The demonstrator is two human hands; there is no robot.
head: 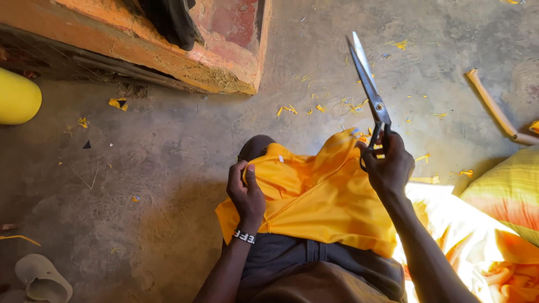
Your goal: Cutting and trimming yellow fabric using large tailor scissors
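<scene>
The floor (168,146) was bare, dusty concrete, strewn with many small yellow scraps (289,109), with the corner of an orange-painted ledge (224,67) at the top. One pair of scissors (368,84) was gripped in the right hand (387,165), the fingers closed through the handles and the blades, shut or nearly so, pointing up and away over the floor. That wrist was bent back, the forearm rising from the lower right. One yellow cloth (314,196) lay draped over the person's knee and lap, its upper fold just beside the right hand. The left hand (247,196) was pinched shut on the cloth's left edge, thumb on top and fingers curled under, with a beaded wristband (244,237) at the wrist and the forearm coming up from the bottom. Further out there was one pale stick (494,106) at the right, one striped cushion (508,193) below it, more bright cloth in sunlight at the lower right, one yellow rounded container (17,96) at the left edge, and one pale sandal (42,278) in the lower left corner.
</scene>
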